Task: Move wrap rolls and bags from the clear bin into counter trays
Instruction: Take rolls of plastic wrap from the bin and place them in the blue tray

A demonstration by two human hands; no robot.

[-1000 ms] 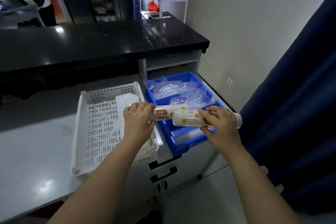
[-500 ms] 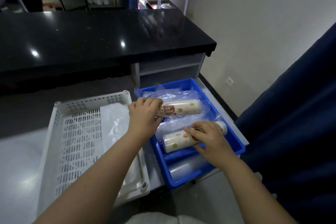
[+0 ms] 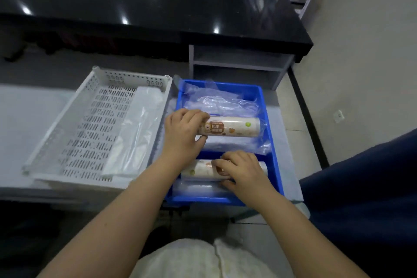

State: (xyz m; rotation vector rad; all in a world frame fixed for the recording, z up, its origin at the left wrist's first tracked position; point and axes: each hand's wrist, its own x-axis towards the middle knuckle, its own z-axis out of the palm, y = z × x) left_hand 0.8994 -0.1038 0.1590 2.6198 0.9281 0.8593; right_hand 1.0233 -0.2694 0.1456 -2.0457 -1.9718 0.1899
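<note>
Both white printed wrap rolls, held in the air over the blue plastic tray point(image 3: 274, 142) a second ago, are now lowered into it. The far roll point(image 3: 232, 128) is grasped at its left end by the left hand point(image 3: 182, 133) above crumpled clear bags point(image 3: 222, 102). The near roll point(image 3: 198, 170) is covered by the right hand point(image 3: 242, 170), so release is judged close, and the white perforated tray point(image 3: 90, 124) on the left is left aside.
</note>
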